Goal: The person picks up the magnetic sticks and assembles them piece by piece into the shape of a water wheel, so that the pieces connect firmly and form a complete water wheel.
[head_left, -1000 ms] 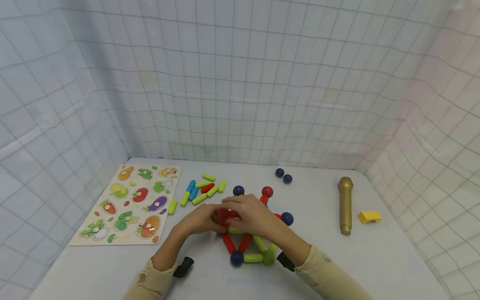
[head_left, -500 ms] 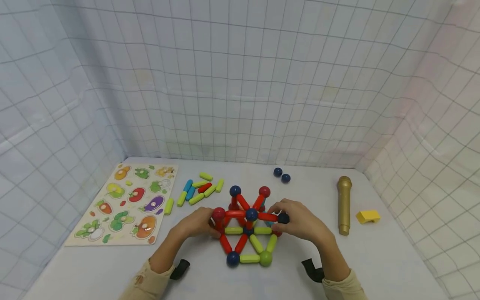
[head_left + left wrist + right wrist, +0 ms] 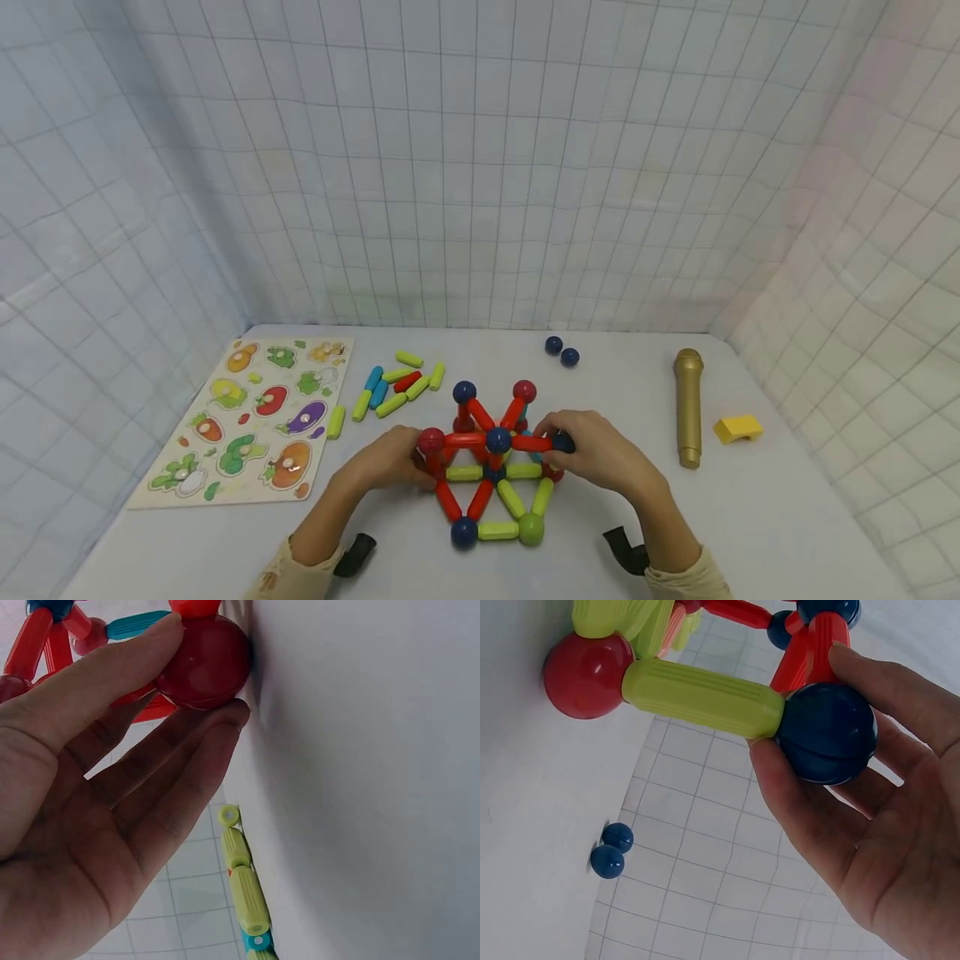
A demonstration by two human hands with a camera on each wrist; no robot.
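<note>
We hold the rod-and-ball frame (image 3: 491, 467) between our hands, its long top bar running hand to hand: left hand (image 3: 386, 460) pinching the red ball (image 3: 202, 664), right hand (image 3: 600, 454) pinching the blue ball (image 3: 826, 733).

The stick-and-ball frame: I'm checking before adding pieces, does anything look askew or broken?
Nothing stands out. The frame stands whole on the table; the left hand holds its red ball, the right hand its dark blue ball.

Cream long sleeves w/ small reddish print on left cuff (image 3: 281, 575). Black strap at ea. wrist, left (image 3: 352, 554) & right (image 3: 624, 550). Hands bare.
</note>
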